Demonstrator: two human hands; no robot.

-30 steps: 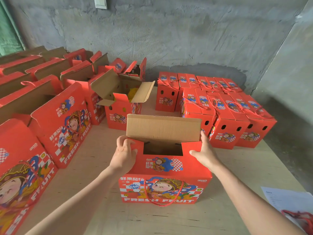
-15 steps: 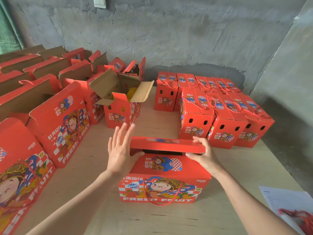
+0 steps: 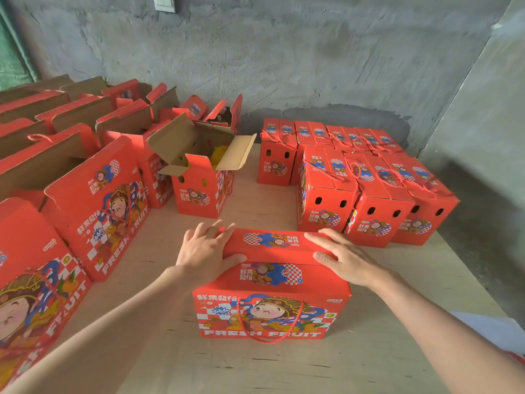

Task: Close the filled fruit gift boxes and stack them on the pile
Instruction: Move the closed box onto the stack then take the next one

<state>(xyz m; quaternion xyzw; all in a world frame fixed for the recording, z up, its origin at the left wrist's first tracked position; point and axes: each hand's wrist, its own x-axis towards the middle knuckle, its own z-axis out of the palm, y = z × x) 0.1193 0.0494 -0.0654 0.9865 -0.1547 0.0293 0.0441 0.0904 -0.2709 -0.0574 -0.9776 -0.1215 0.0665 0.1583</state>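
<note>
A red fruit gift box (image 3: 270, 305) with a cartoon print and a red rope handle stands on the wooden table (image 3: 270, 368) in front of me. Its top flap (image 3: 272, 243) lies folded down flat. My left hand (image 3: 206, 250) presses on the flap's left end with spread fingers. My right hand (image 3: 343, 257) presses flat on the right end. Behind it to the right stands the pile of closed boxes (image 3: 369, 189) in rows. An open box (image 3: 203, 180) with yellow fruit inside stands behind to the left.
Several open red boxes (image 3: 93, 200) with raised flaps line the left side up to the grey wall. A white sheet of paper (image 3: 494, 331) lies at the table's right edge. The table drops off on the right beside the closed boxes.
The far flap, upright a second ago, has come down over the box's top. Both hands moved from the box's sides onto the flap and now press it flat.
</note>
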